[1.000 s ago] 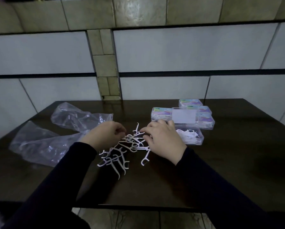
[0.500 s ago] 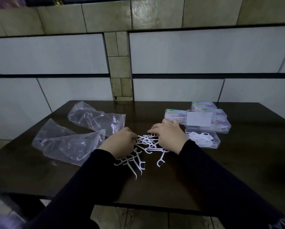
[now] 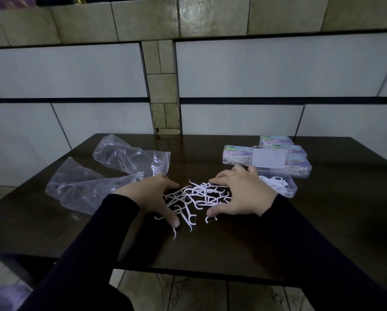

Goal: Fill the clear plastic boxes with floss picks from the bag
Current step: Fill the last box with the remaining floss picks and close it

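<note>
A loose pile of white floss picks [image 3: 197, 197] lies on the dark table [image 3: 233, 243] between my hands. My left hand [image 3: 153, 195] rests at the pile's left side, fingers spread, thumb on a few picks. My right hand [image 3: 242, 195] rests on the pile's right side with fingers spread flat. Just right of it sits an open clear box [image 3: 286, 187] holding some picks, its lid [image 3: 270, 158] raised behind it. Closed filled boxes [image 3: 237, 154] are stacked behind it.
Two clear plastic bags [image 3: 129, 158] [image 3: 82, 189] lie flat at the table's left. A tiled wall stands right behind the table. The table's front edge is close to my body, with tiled floor below.
Both hands have opened and spread out over the pile; earlier their fingers were curled, pinching picks. The camera has shifted a little, so the scene sits further right.
</note>
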{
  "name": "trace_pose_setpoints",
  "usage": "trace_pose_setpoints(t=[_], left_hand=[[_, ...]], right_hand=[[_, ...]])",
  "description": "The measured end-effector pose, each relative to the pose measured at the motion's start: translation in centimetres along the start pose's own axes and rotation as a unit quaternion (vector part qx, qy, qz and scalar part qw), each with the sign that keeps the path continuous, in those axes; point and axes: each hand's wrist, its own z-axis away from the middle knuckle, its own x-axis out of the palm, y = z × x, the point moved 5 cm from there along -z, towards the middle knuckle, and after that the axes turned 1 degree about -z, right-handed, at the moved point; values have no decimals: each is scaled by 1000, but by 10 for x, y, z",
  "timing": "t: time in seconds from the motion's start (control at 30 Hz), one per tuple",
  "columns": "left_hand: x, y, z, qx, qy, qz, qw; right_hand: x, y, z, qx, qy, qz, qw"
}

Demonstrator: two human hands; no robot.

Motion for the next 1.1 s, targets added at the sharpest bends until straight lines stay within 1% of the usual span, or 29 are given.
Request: trace_pose_setpoints(t=[0.07,0.17,0.27,0.33,0.43,0.5,0.6,0.7,0.87,0.97,1.1], left_hand=[[0,1,-4,9,31,12,999],[3,9,-10,22,86,38,995],[5,16,-14,23,127,32,991],[5,16,-13,27,118,29,992],[6,15,-11,31,72,8,997],[6,17,-11,36,67,10,997],[6,21,-14,55,85,17,995],[4,23,-15,65,112,2,992],[1,27,-15,57,161,-26,985],[2,27,-18,54,166,-31,984],[2,30,-20,58,172,-31,983]], right_hand=[[0,2,1,0,0,-8,1000],[0,2,-1,12,25,-14,1000],[0,3,-3,21,43,-11,999],[-2,4,-3,29,47,-6,998],[-1,6,-1,39,25,7,999],[1,7,-1,47,15,12,999],[-1,6,-1,50,25,0,998],[-4,6,0,61,45,-21,997],[-6,9,1,77,65,-35,994],[-7,11,2,79,72,-43,993],[-6,11,1,81,59,-31,994]])
